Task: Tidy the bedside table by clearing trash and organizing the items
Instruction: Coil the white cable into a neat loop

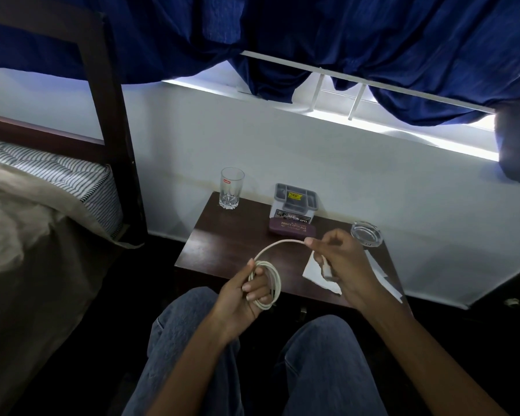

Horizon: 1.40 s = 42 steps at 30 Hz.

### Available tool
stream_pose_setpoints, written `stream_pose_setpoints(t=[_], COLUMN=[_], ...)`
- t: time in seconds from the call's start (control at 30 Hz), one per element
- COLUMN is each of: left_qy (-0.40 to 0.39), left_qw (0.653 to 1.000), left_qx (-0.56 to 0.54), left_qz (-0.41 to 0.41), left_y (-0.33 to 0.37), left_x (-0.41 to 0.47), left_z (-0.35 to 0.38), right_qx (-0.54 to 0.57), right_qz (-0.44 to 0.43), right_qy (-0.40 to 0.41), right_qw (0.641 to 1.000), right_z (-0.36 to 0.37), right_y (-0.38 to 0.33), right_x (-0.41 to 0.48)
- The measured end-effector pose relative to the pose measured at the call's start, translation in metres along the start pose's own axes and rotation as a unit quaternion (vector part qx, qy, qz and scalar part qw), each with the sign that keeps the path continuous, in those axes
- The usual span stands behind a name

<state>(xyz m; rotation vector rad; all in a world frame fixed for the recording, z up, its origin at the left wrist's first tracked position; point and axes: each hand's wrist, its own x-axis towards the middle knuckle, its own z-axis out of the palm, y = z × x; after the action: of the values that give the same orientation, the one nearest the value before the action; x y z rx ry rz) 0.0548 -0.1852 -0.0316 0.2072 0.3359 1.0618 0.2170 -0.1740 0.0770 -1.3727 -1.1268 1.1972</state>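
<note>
Low in the centre of the frame, the left hand (243,295) gripped a coiled white cable (278,283), fingers curled through its loops. Just to the right, the right hand (342,262) pinched the cable's loose run between thumb and forefinger. Both were above the front edge of the dark bedside table (231,244), which held a drinking glass (231,189), grey organizer (294,202), spectacle case (292,229), glass ashtray (367,234) and white paper (312,270).

Left hand (242,291) gripping coiled white cable (267,283), right hand (339,259) pinching its end, above bedside table (231,238)
</note>
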Motion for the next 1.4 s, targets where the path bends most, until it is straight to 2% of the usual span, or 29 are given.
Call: stream_pose_setpoints(t=[0.07, 0.3, 0.47, 0.57, 0.83, 0.93, 1.0, 1.07, 1.17, 1.23, 1.3, 1.4], left_qy=[0.008, 0.004, -0.015, -0.004, 0.012, -0.012, -0.04, -0.074, -0.152, -0.167, -0.159, -0.116], left_qw=[1.0, 0.999, 0.999, 1.0, 1.0, 0.999, 0.996, 0.992, 0.979, 0.976, 0.979, 0.99], left_qx=[-0.001, -0.04, -0.032, -0.02, -0.017, -0.043, -0.076, -0.097, -0.125, -0.128, -0.12, -0.073], left_qz=[0.01, -0.003, -0.016, -0.01, 0.017, 0.004, -0.01, -0.024, -0.045, -0.048, -0.044, -0.024], left_y=[0.0, 0.003, 0.002, 0.002, 0.0, 0.002, 0.004, 0.006, 0.005, 0.004, 0.004, 0.004], left_x=[0.0, -0.004, -0.007, -0.007, -0.006, -0.006, -0.007, -0.006, -0.004, -0.002, -0.002, -0.002], left_z=[0.001, 0.004, 0.005, 0.006, 0.006, 0.003, 0.001, -0.001, -0.004, -0.005, -0.006, -0.006], right_qx=[0.02, -0.024, -0.132, -0.223, -0.24, -0.192, -0.081, 0.024, 0.018, 0.016, 0.018, -0.013], right_qz=[-0.006, -0.004, -0.079, -0.147, -0.131, -0.065, 0.01, 0.061, 0.086, 0.1, 0.086, 0.036], right_qy=[-0.018, -0.098, -0.04, -0.008, -0.003, -0.074, -0.131, -0.143, -0.173, -0.215, -0.203, -0.121], right_qw=[1.0, 0.995, 0.987, 0.964, 0.962, 0.976, 0.988, 0.988, 0.981, 0.971, 0.975, 0.992], right_z=[0.002, 0.016, 0.025, 0.027, 0.035, 0.031, 0.025, 0.019, 0.016, 0.018, 0.022, 0.027], right_y=[0.0, 0.002, 0.016, 0.024, 0.053, 0.049, 0.04, 0.036, 0.042, 0.048, 0.045, 0.036], right_x=[-0.001, -0.017, -0.018, -0.016, -0.021, -0.019, -0.014, -0.011, -0.012, -0.014, -0.015, -0.013])
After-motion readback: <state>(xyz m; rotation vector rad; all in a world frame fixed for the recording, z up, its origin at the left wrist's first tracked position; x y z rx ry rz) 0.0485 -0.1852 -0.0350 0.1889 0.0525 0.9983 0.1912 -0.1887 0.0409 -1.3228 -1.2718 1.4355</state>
